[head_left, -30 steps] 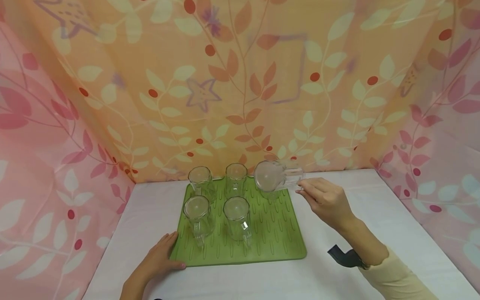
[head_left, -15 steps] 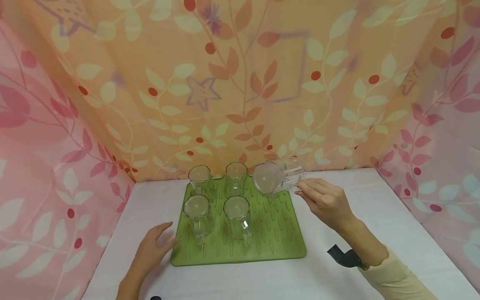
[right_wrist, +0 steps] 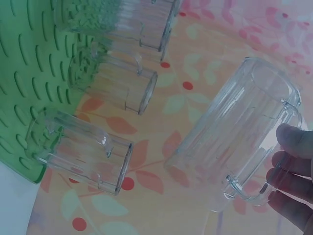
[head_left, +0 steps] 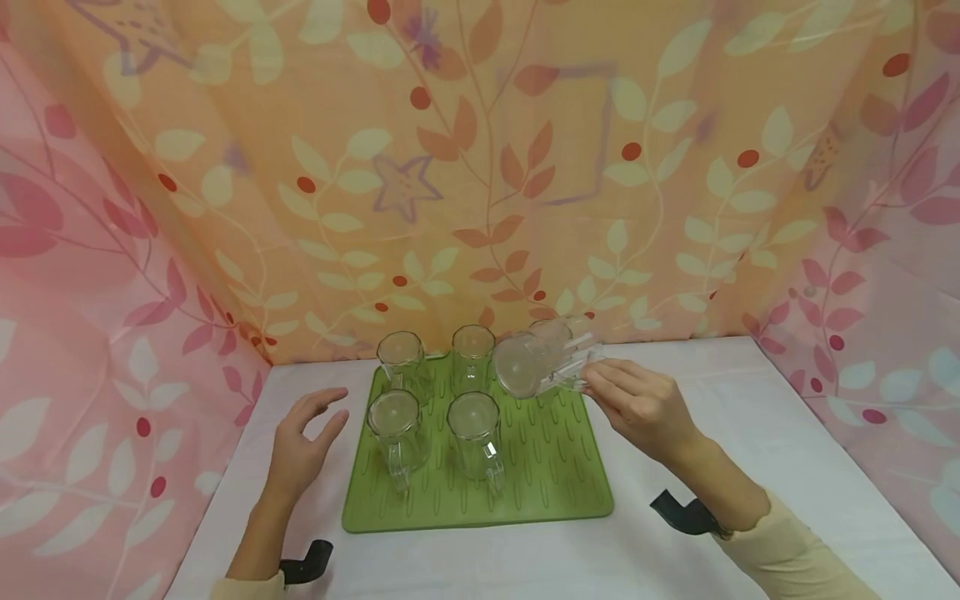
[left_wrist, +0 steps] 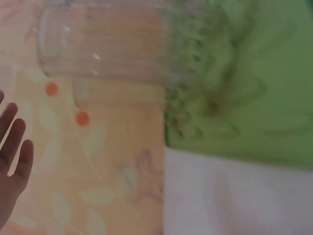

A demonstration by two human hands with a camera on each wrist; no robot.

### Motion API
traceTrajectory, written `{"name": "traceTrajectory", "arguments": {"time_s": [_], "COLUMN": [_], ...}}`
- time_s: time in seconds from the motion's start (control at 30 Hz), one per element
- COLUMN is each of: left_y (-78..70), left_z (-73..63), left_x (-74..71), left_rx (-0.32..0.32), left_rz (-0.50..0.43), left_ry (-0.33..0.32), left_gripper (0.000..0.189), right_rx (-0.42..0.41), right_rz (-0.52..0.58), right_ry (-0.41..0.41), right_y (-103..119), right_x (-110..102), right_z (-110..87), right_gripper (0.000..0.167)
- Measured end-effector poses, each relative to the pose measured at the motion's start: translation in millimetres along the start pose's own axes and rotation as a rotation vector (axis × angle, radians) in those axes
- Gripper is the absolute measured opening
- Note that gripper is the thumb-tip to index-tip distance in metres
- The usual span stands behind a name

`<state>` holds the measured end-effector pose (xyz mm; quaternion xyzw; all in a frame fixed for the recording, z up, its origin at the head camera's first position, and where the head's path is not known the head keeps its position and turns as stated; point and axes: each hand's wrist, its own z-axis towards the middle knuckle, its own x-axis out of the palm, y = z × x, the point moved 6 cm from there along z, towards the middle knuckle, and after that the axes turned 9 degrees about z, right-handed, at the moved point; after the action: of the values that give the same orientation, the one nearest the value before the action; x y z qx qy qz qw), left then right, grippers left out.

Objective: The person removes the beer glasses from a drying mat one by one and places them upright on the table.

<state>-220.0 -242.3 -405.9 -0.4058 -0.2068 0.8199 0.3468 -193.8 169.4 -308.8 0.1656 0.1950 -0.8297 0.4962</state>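
Several clear glass mugs stand upside down on a green drying mat (head_left: 555,492). The front row shows a left mug (head_left: 395,425) and a right mug (head_left: 474,425). My right hand (head_left: 645,408) pinches the handle of another glass mug (head_left: 521,367), which hangs tilted over the mat's back right part. In the right wrist view, thumb and fingertips (right_wrist: 286,171) grip that handle (right_wrist: 247,196). My left hand (head_left: 300,442) hovers left of the mat, holding nothing, thumb and fingers spread apart; its fingers (left_wrist: 14,132) show at the left wrist view's edge.
Behind the held mug, partly hidden, stands a back right mug (head_left: 553,329). Back left mug (head_left: 401,354) and back middle mug (head_left: 472,350) stand beside the patterned curtain (head_left: 480,167). White cloth (head_left: 675,367) covers the table. Black straps (head_left: 307,562) sit on both wrists.
My left hand has left the mat's left edge and risen, moving up and back. My right hand has shifted slightly left, tilting the held mug further, so its base sits lower and more left.
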Motion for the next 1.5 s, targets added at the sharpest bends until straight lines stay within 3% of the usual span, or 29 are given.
{"name": "traceTrajectory", "arguments": {"time_s": [0.1, 0.2, 0.5, 0.6, 0.8, 1.0, 1.27, 1.5], "left_y": [-15.2, -29.2, -50.2, -56.7, -66.8, -73.3, -95.0, -113.4], "left_z": [15.7, 27.8, 54.8, 63.0, 73.9, 81.8, 90.1, 94.0], "left_x": [5.7, 10.2, 25.4, 31.4, 46.9, 61.9, 82.9, 98.7], "left_rx": [0.008, 0.034, 0.047, -0.001, -0.172, -0.279, -0.298, -0.320], "left_rz": [-0.129, -0.201, -0.210, -0.201, -0.209, -0.293, -0.468, -0.504], "left_ry": [0.069, 0.105, 0.217, 0.288, 0.461, 0.571, 0.677, 0.748], "left_gripper": [0.031, 0.031, 0.031, 0.032, 0.044, 0.051, 0.051, 0.051], "right_rx": [-0.022, -0.036, -0.079, -0.095, -0.140, -0.173, -0.210, -0.231], "right_rz": [0.004, 0.008, 0.003, 0.001, -0.026, -0.049, -0.061, -0.063], "right_ry": [-0.005, -0.011, -0.025, -0.030, -0.050, -0.043, -0.026, -0.027], "right_y": [1.6, 2.7, 8.1, 9.9, 12.9, 14.7, 18.9, 22.4], "right_x": [1.5, 2.6, 5.1, 6.0, 8.2, 12.2, 16.6, 19.7], "right_z": [2.0, 3.9, 6.7, 7.5, 9.8, 10.1, 6.7, 7.2], "right_gripper": [0.032, 0.031, 0.029, 0.028, 0.024, 0.024, 0.023, 0.023]}}
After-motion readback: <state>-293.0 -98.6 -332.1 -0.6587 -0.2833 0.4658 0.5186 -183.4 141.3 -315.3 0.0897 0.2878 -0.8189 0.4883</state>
